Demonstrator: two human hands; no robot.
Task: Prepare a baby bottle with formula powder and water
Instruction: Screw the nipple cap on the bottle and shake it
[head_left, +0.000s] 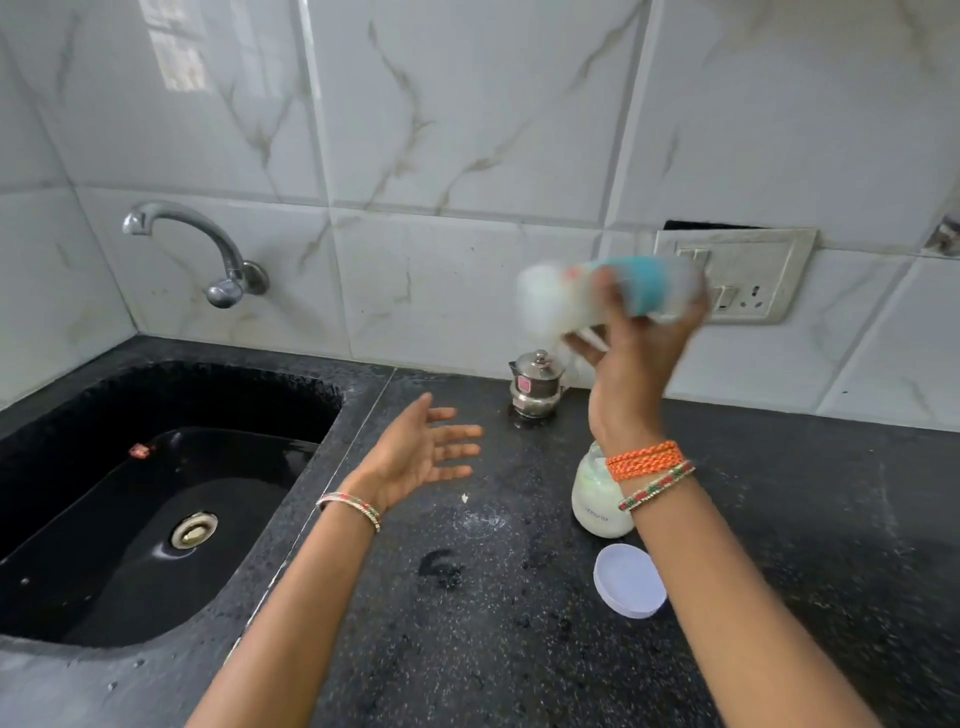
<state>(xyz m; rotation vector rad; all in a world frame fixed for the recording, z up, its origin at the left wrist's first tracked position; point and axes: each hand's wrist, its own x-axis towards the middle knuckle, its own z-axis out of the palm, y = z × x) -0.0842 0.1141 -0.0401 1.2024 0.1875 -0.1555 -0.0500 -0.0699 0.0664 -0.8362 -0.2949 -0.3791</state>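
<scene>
Teal-collared and blurred, the baby bottle lies nearly sideways in the raised right hand, whose fingers curl round its middle, the milky body sticking out to their left and the clear cap to their right. Below that wrist a glass jar of white powder stands on the black counter with its white lid just beside it. Well below the bottle, the left hand hovers palm up with straight, spread fingers holding nothing.
</scene>
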